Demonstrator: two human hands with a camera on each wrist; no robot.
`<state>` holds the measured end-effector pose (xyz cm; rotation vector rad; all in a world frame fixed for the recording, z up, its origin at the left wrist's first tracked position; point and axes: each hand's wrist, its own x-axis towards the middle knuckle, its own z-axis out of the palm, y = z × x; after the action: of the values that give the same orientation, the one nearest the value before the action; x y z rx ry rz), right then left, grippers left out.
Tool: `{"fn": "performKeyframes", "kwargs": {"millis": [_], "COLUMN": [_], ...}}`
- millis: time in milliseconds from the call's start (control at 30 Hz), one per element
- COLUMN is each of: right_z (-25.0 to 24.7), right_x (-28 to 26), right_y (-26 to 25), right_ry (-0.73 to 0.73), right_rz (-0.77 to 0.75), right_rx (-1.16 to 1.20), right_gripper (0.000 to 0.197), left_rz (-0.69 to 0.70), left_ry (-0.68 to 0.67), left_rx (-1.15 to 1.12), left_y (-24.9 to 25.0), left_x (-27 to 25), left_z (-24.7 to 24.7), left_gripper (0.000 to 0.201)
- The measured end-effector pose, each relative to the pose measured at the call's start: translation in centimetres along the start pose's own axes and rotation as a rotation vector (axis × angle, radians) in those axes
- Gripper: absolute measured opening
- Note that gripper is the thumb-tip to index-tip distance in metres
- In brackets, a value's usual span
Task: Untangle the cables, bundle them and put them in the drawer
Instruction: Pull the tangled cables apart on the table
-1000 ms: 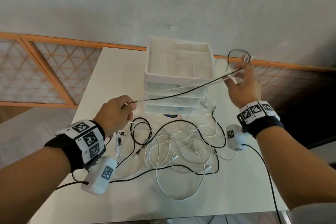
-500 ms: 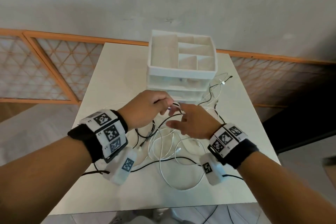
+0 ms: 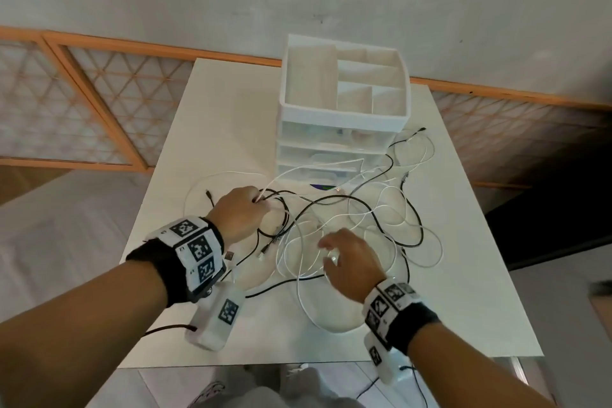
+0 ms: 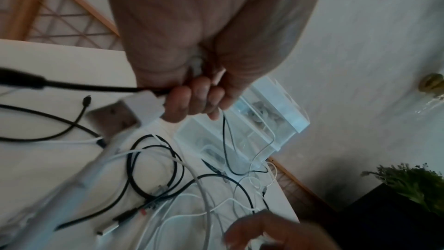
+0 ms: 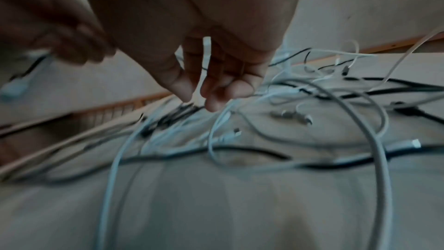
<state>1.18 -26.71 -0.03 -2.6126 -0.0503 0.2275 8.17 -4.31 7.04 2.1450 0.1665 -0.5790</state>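
A tangle of black and white cables [image 3: 364,225] lies on the white table [image 3: 231,116] in front of a white drawer unit [image 3: 341,129] whose drawers look closed. My left hand [image 3: 261,205] sits at the tangle's left edge. In the left wrist view its fingers [image 4: 192,100] curl round a black cable and a thin white one. My right hand [image 3: 326,250] hovers low over the middle of the pile. Seen from the right wrist, its fingers [image 5: 211,86] hang loosely just above the cables [image 5: 264,121] and hold nothing.
The drawer unit carries an open divided tray [image 3: 291,103] on top. A wooden lattice railing [image 3: 99,103] runs behind the table. The table's front edge [image 3: 298,363] is close to my body. A green plant [image 4: 413,183] stands off to the right on something dark.
A second ago both hands held a black cable stretched in the air. The right hand let go, came down and now hangs over the pile; the left hand sank to the table, still gripping cables.
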Motion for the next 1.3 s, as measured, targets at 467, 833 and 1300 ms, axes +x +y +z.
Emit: {"fn": "performKeyframes", "kwargs": {"millis": [467,833,1300], "right_z": [0.8,-12.5,-14.4], "right_x": [2.0,6.1,3.7], "right_y": [-1.8,-1.4,-7.9], "right_ry": [-0.2,0.262,0.256], "right_rz": [0.06,0.127,0.097], "right_rx": [-0.513,0.016,0.601], "right_gripper": [0.032,0.022,0.018], "left_rz": [0.064,-0.047,0.151], "left_ry": [-0.022,-0.022,-0.095], "left_rx": [-0.35,-0.521,-0.782], "left_y": [2.1,2.7,7.4], "left_x": [-1.5,-1.2,-1.9], "left_z": [-2.0,-2.5,-2.9], "left_gripper": [0.019,0.015,0.014]}}
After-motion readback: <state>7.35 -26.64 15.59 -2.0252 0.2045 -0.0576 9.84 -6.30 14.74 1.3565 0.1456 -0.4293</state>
